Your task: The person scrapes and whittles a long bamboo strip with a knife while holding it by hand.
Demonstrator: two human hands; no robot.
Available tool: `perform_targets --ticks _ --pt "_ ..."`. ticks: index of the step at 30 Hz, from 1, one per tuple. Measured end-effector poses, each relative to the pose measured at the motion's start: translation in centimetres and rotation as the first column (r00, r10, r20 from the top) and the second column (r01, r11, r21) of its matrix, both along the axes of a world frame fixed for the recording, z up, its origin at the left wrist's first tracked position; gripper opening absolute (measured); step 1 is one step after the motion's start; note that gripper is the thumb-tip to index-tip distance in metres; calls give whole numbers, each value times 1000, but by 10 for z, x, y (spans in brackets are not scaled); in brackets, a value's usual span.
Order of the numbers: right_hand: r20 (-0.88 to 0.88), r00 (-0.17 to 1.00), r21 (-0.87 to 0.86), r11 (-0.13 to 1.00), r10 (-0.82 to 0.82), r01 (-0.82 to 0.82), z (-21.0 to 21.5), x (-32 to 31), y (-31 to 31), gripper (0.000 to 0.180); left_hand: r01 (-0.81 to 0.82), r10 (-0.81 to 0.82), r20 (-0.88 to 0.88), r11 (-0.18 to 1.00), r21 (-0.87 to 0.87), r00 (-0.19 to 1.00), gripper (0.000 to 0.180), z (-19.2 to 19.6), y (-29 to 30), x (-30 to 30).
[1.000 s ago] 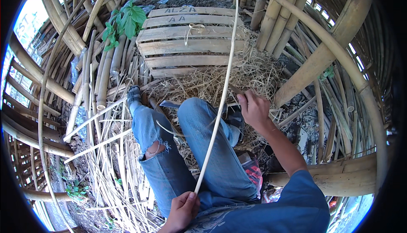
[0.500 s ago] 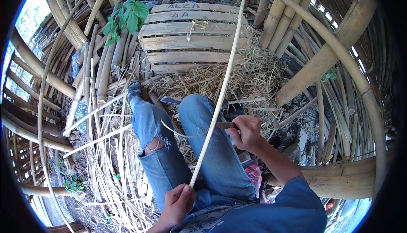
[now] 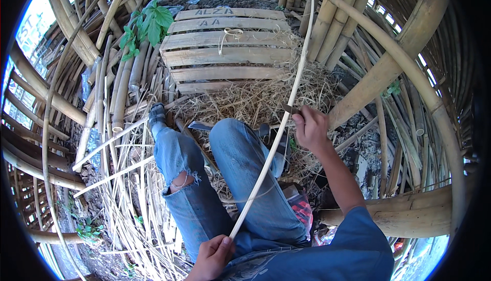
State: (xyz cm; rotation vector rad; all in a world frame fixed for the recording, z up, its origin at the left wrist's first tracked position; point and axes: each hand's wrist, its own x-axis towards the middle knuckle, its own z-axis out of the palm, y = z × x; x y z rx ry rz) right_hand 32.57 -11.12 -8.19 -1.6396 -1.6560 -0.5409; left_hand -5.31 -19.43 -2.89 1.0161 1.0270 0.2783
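Observation:
A long pale bamboo strip (image 3: 266, 167) slants up and away from my lap, over my right thigh. My left hand (image 3: 213, 254) is closed round its near end, thumb on top. My right hand (image 3: 312, 127) grips a small knife (image 3: 289, 108); its dark blade lies against the strip's upper part, and the handle is mostly hidden in my fingers. A thin, blurred shaving (image 3: 250, 199) curls beside the strip near my thigh. Another blade (image 3: 200, 126) lies on the ground just beyond my knees.
A slatted wooden crate (image 3: 227, 56), with a coiled strip on it, stands ahead amid shavings (image 3: 240, 102). Split strips (image 3: 135, 209) heap at the left. Thick bamboo poles (image 3: 394, 66) frame the right side; a leafy plant (image 3: 153, 22) grows beside the crate.
My right hand and the knife have moved up and away along the strip. The strip's far end has swung right and the shaving has dropped lower. My left hand keeps its hold.

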Motion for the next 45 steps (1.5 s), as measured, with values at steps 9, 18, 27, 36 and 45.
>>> perform_targets --ticks 9,18,27,36,45 --pt "173 955 -93 961 -243 261 -4 53 5 37 83 -84 -163 996 -17 983 30 -12 -14 -20" --pt "334 896 -71 940 -292 333 -15 79 3 35 207 -181 -257 975 81 949 34 -11 -19 -25" --pt "236 864 -169 857 -445 488 -26 87 5 33 191 -158 -187 965 181 970 34 -32 -35 -31" --pt "-670 705 -362 931 -234 -34 -25 80 12 57 38 -34 -167 999 24 985 32 -38 -37 -31" --pt "483 827 30 949 -288 313 -34 116 8 45 237 -214 -256 970 61 943 36 -10 -31 -41"
